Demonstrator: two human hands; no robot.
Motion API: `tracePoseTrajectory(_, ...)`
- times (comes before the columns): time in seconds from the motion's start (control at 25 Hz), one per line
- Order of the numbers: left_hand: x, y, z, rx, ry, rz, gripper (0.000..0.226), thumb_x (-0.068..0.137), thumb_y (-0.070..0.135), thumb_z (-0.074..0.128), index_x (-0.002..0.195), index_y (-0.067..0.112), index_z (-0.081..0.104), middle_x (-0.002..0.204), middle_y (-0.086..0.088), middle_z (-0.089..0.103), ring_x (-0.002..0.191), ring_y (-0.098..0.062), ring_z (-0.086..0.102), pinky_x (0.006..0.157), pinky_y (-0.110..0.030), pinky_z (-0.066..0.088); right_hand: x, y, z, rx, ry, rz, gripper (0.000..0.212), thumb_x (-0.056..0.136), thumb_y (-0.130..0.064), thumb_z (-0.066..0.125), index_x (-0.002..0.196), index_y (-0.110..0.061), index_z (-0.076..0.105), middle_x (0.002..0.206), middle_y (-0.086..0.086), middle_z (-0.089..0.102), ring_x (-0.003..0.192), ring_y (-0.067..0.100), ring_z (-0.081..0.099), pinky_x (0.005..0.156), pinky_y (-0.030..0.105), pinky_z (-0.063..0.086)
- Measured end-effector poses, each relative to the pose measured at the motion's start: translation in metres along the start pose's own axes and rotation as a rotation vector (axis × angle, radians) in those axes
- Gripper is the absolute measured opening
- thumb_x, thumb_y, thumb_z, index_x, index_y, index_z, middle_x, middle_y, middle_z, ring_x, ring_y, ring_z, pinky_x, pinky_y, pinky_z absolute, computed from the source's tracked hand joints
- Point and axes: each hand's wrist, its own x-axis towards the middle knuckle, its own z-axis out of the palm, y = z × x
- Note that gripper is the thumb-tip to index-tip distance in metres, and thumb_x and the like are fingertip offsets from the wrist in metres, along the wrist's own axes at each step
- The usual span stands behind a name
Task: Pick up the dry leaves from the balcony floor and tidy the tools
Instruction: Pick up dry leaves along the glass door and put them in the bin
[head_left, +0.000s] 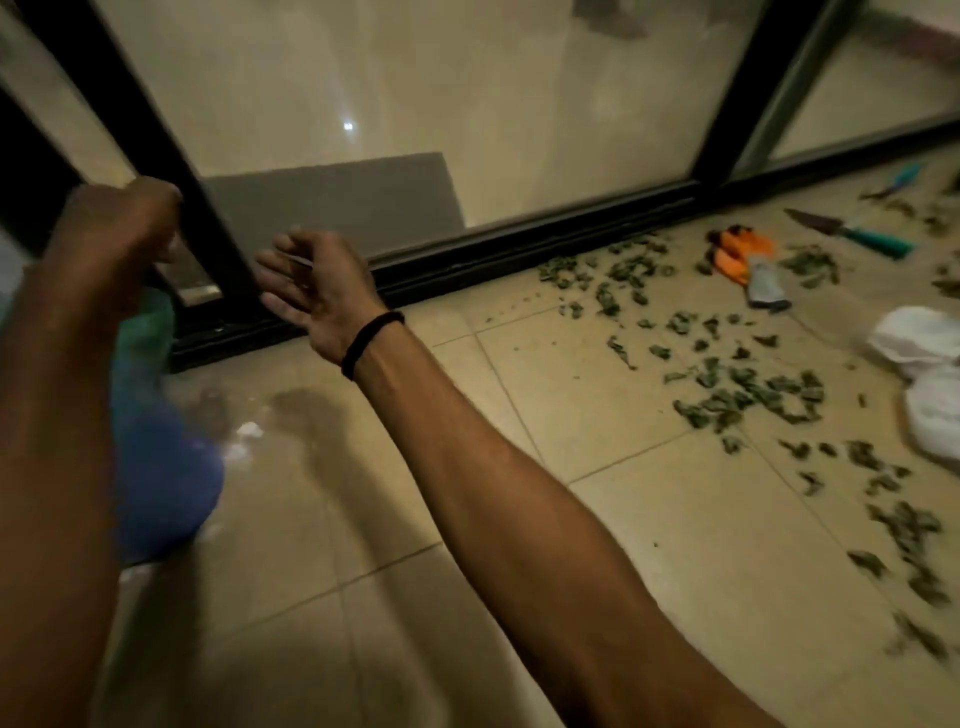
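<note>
Right fingers (278, 302) loose, left hand (122, 223) blurred

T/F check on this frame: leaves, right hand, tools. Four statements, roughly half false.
1. Dry leaves lie scattered on the floor tiles. True.
2. The right hand grips the trowel. False: the hand is open and well to the left of the trowel, which lies on the tiles near the door track.
3. A black band circles the right wrist. True.
4. The orange gloves lie on top of the white bags. False: they lie on the tiles, apart from the bags.
</note>
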Motion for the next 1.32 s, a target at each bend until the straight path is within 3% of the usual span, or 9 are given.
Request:
tracePoseTrajectory(0.12, 0.003, 0.019, 0.052, 0.055, -0.124, 0.112, 0.026, 0.094, 0.051, 0.053, 0.099, 0.027, 0.061, 0.097, 0.001, 0.063, 0.087, -0.018, 0.062, 0.071, -0.03, 0.044, -0.007, -0.022, -0.075, -0.074, 0.257, -0.155, 0.015, 0.094, -0.016, 0.054, 0.09, -0.009, 0.066, 0.087, 0.009, 0.066, 0.066, 0.014, 0.055, 0.061, 0.028, 0.044)
tracePoseTrajectory(0.24, -0.059, 0.053, 0.149, 0.111, -0.311, 0.242, 0.028, 0.102, 0.038, 0.053, 0.109, 0.012, 0.062, 0.102, -0.011, 0.059, 0.092, -0.026, 0.055, 0.085, -0.037, 0.045, -0.019, -0.035, -0.149, -0.18, 0.546, -0.287, 0.014, 0.086, -0.013, 0.055, 0.074, -0.012, 0.064, 0.074, 0.007, 0.063, 0.066, 0.019, 0.051, 0.058, 0.033, 0.041)
tracePoseTrajectory(0.56, -0.138, 0.058, 0.33, 0.4, -0.49, 0.507, 0.029, 0.094, 0.029, 0.059, 0.078, 0.005, 0.061, 0.074, -0.012, 0.059, 0.066, -0.028, 0.056, 0.06, -0.033, 0.044, -0.077, -0.042, -0.28, -0.726, 1.075, -0.398, 0.022, 0.092, -0.008, 0.048, 0.072, -0.011, 0.056, 0.068, 0.007, 0.054, 0.059, 0.023, 0.047, 0.051, 0.035, 0.035)
tracePoseTrajectory(0.64, -0.148, 0.058, 0.352, 0.466, -0.482, 0.549, 0.029, 0.093, 0.026, 0.059, 0.074, 0.006, 0.051, 0.064, -0.008, 0.047, 0.056, -0.024, 0.045, 0.051, -0.028, 0.035, -0.091, -0.042, -0.306, -0.857, 1.102, -0.325, 0.014, 0.092, -0.008, 0.05, 0.09, -0.006, 0.063, 0.084, 0.011, 0.062, 0.072, 0.028, 0.054, 0.057, 0.036, 0.04)
tracePoseTrajectory(0.76, -0.158, 0.063, 0.374, 0.528, -0.468, 0.572, 0.028, 0.089, 0.021, 0.061, 0.068, 0.01, 0.045, 0.063, -0.008, 0.044, 0.054, -0.022, 0.041, 0.048, -0.026, 0.028, -0.111, -0.052, -0.347, -1.134, 1.053, -0.165, 0.021, 0.089, -0.006, 0.052, 0.07, -0.012, 0.046, 0.065, 0.006, 0.042, 0.059, 0.023, 0.039, 0.048, 0.03, 0.027)
tracePoseTrajectory(0.88, -0.179, 0.08, 0.399, 0.572, -0.527, 0.589, 0.016, 0.084, 0.018, 0.063, 0.088, 0.002, 0.064, 0.09, -0.023, 0.065, 0.08, -0.033, 0.065, 0.055, -0.035, 0.046, -0.146, -0.1, -0.389, -1.614, 0.826, 0.056, 0.019, 0.092, -0.012, 0.054, 0.075, -0.012, 0.047, 0.069, 0.007, 0.043, 0.066, 0.027, 0.048, 0.049, 0.03, 0.034)
tracePoseTrajectory(1.0, -0.205, 0.106, 0.425, 0.606, -0.558, 0.605, 0.028, 0.09, 0.022, 0.066, 0.11, 0.002, 0.062, 0.11, -0.02, 0.065, 0.098, -0.034, 0.065, 0.068, -0.042, 0.052, -0.184, -0.156, -0.414, -1.92, 0.678, 0.207, 0.005, 0.096, -0.016, 0.053, 0.096, -0.01, 0.054, 0.085, 0.01, 0.053, 0.085, 0.032, 0.055, 0.068, 0.035, 0.045)
tracePoseTrajectory(1.2, -0.256, 0.109, 0.482, 0.488, -0.565, 0.596, 0.024, 0.089, 0.026, 0.068, 0.102, 0.007, 0.061, 0.111, -0.013, 0.066, 0.103, -0.031, 0.063, 0.066, -0.033, 0.044, -0.18, -0.117, -0.455, -1.622, 1.067, 0.036, 0.01, 0.098, -0.017, 0.052, 0.099, -0.009, 0.058, 0.106, 0.015, 0.062, 0.088, 0.032, 0.056, 0.067, 0.034, 0.041)
tracePoseTrajectory(1.32, -0.257, 0.069, 0.496, 0.392, -0.573, 0.563, 0.025, 0.088, 0.021, 0.064, 0.108, 0.007, 0.061, 0.115, -0.016, 0.064, 0.109, -0.034, 0.06, 0.072, -0.034, 0.046, -0.167, -0.039, -0.467, -1.396, 1.121, -0.008, 0.026, 0.098, -0.014, 0.049, 0.122, -0.007, 0.052, 0.122, 0.02, 0.053, 0.106, 0.036, 0.053, 0.075, 0.037, 0.043)
